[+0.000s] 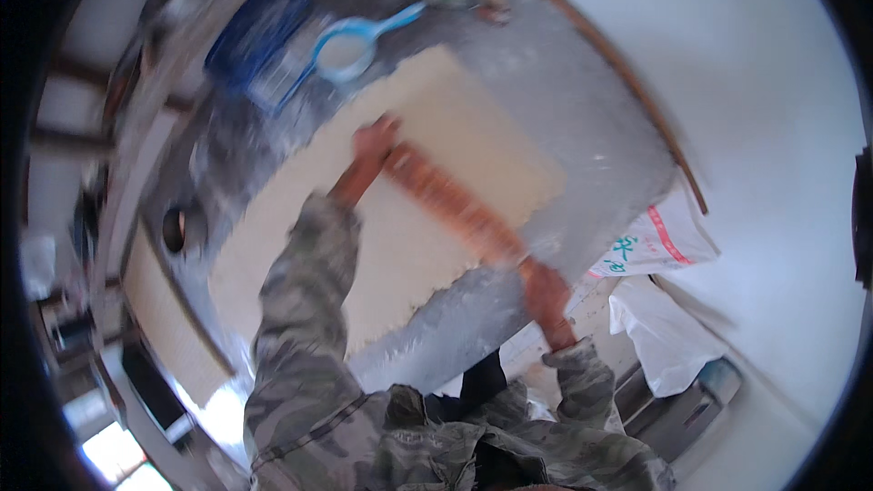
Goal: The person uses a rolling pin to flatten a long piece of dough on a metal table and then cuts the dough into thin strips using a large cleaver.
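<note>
A grey, whitish-smeared counter point(582, 73) fills the middle, with a smooth white wall point(755, 82) at two o'clock. Around eleven sit a dark-blue plastic container point(259, 27) and a light-blue, round, handled utensil point(346, 53), just beside a flat, pale-yellow dough sheet point(409, 259). Across it lies a reddish-brown cylindrical rolling pin point(450, 205), long axis ten-to-four; the left hand point(375, 138) and right hand point(547, 295) have fingers closed round its ends.
</note>
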Motion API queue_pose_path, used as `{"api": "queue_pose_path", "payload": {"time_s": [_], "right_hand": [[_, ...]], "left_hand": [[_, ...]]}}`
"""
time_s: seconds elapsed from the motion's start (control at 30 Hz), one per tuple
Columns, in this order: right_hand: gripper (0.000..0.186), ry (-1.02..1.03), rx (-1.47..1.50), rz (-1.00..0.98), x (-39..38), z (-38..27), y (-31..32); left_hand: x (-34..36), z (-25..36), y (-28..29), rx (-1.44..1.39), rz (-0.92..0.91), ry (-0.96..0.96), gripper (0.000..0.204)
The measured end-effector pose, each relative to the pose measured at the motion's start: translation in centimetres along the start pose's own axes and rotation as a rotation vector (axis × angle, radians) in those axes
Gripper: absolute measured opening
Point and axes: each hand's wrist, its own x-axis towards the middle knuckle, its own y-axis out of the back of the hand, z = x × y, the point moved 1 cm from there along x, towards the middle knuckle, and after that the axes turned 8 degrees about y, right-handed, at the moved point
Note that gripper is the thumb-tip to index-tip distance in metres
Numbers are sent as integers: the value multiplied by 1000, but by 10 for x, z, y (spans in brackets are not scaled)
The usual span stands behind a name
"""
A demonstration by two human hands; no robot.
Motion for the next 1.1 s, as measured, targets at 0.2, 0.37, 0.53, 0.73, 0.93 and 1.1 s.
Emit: {"api": "queue_pose_path", "payload": {"time_s": [0.2,0.37,0.53,0.73,0.93,1.1], "right_hand": [[32,-24,56,-95,58,-12,33],[37,-59,126,-157,-46,-98,22],[36,-17,337,-328,-108,-258,34],[35,111,538,-434,-199,-362,47],[34,188,748,-626,-213,-406,55],[30,185,740,-521,-120,-378,47]], "left_hand": [[33,49,37,-304,57,108,17],[-84,-19,73,-285,-21,-6,13],[-257,-147,124,-443,66,41,5],[-453,-238,187,-427,74,149,7],[-593,-278,251,-240,-102,492,14],[-493,-278,263,-240,14,640,14]]}}
